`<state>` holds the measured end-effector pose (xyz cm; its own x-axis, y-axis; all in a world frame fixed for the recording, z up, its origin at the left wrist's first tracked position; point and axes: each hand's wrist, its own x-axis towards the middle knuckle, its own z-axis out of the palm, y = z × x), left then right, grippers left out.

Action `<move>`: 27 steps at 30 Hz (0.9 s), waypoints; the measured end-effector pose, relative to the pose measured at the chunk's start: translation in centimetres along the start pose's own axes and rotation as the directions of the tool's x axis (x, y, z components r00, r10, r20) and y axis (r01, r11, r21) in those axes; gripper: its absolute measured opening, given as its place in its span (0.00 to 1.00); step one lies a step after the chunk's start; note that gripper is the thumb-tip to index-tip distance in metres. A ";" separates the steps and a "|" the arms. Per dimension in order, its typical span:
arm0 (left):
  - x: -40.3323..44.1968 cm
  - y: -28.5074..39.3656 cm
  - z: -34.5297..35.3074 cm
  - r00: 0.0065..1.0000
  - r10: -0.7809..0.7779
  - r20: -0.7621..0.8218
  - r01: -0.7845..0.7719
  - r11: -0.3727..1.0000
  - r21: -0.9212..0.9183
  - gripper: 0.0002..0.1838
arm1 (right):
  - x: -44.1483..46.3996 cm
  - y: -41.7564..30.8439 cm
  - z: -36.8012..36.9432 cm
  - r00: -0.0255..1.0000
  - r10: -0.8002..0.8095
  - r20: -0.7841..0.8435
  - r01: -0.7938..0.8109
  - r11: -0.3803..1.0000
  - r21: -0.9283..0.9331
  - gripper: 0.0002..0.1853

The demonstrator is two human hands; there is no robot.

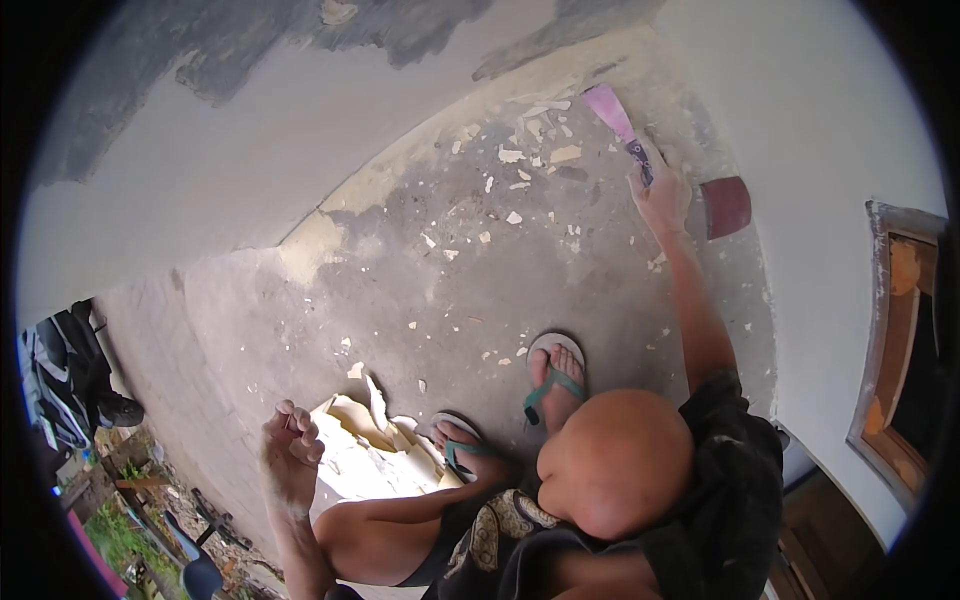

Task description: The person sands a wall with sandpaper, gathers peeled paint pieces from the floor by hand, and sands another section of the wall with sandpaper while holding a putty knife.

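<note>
Rounded bare knee (pixel 620 460); right grip (pixel 662 198) round flat pink-bladed, dark-handled scraper (pixel 619 124); left grip (pixel 290 455) unclear; loose cream flakes (pixel 566 154) could slip underfoot.

Flakes (pixel 511 156) lie on the floor (pixel 610 300), mostly left of the scraper (pixel 621 129).

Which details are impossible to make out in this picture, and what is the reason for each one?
All in the head view:
- Scraper: part of its handle, covered by the right hand.
- Left hand: its curled fingers hide whether it holds anything.
- Window frame: its far side, lost in the dark lens edge.
- Heap of pale flakes: its lower layers, under the top pieces.
</note>
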<state>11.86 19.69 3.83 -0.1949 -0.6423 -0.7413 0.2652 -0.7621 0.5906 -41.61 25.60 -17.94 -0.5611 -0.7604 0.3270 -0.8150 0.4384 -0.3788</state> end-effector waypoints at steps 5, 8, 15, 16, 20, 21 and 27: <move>1.5 0.6 2.2 0.997 -0.032 -0.075 0.038 0.996 0.082 0.09 | 3.6 8.0 2.2 0.997 -0.019 -0.072 0.004 0.978 -0.211 0.22; 1.2 0.5 2.9 0.997 -0.039 -0.073 0.031 0.994 -0.105 0.07 | 4.3 9.5 3.3 0.996 -0.014 -0.083 -0.005 0.977 -0.213 0.23; -0.8 -2.0 4.6 0.990 -0.140 0.001 0.133 0.941 -0.311 0.09 | 8.6 0.9 11.1 0.977 -0.214 -0.006 0.214 0.975 0.066 0.29; -0.5 -2.1 4.4 0.990 -0.143 -0.009 0.131 0.930 -0.343 0.09 | 9.4 -0.1 12.3 0.979 -0.205 0.016 0.204 0.978 0.051 0.29; -0.4 -1.6 3.5 0.994 -0.109 -0.010 0.096 0.913 -0.397 0.08 | 10.2 -2.9 14.5 0.973 -0.228 -0.044 0.221 0.967 -0.127 0.29; -0.5 -1.4 3.4 0.995 -0.095 -0.018 0.080 0.910 -0.406 0.08 | 10.0 -3.2 14.7 0.971 -0.235 -0.053 0.229 0.968 -0.102 0.29; -0.2 -1.3 3.5 0.996 -0.093 0.005 0.086 0.896 -0.435 0.08 | 8.4 -3.6 13.3 0.958 -0.260 0.122 0.245 0.962 0.124 0.23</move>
<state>8.29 20.57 4.31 -0.2236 -0.5692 -0.7912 0.6317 -0.7028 0.3271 -41.45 11.30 -25.36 -0.3084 -0.9006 0.3062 -0.9030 0.1759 -0.3921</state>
